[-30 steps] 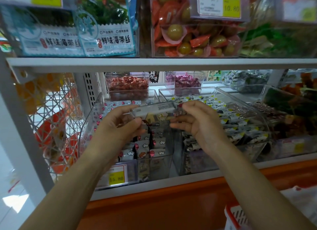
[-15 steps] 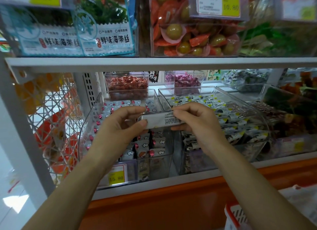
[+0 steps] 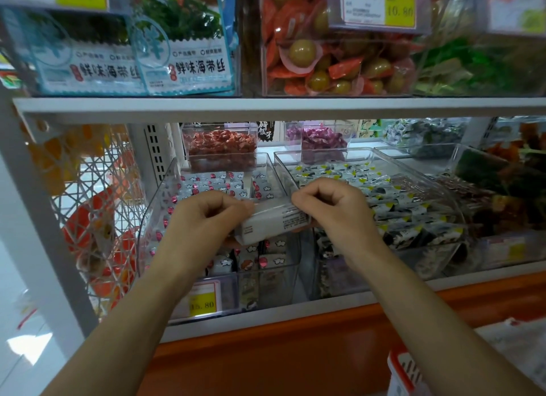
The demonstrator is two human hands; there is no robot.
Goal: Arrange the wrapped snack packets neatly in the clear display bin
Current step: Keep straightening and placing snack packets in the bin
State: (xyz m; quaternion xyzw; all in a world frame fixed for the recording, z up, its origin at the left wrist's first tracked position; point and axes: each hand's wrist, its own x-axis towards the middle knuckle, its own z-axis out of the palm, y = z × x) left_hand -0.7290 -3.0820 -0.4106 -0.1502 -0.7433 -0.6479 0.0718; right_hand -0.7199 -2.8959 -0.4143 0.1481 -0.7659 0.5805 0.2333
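1. At the middle of the frame, the left grip (image 3: 204, 218) and the right grip (image 3: 334, 209) each pinch one end of a white packet (image 3: 274, 221).
2. It is held just over the clear bin (image 3: 161, 200), hiding some small packets (image 3: 206, 186) inside.
3. Just right stands another bin (image 3: 325, 151) of dark packets (image 3: 407, 218).
4. Low on the front is a yellow price tag (image 3: 204, 302).

White, black-printed packet (image 3: 273, 223); yellow price tag (image 3: 204, 304); orange ledge (image 3: 266, 345)
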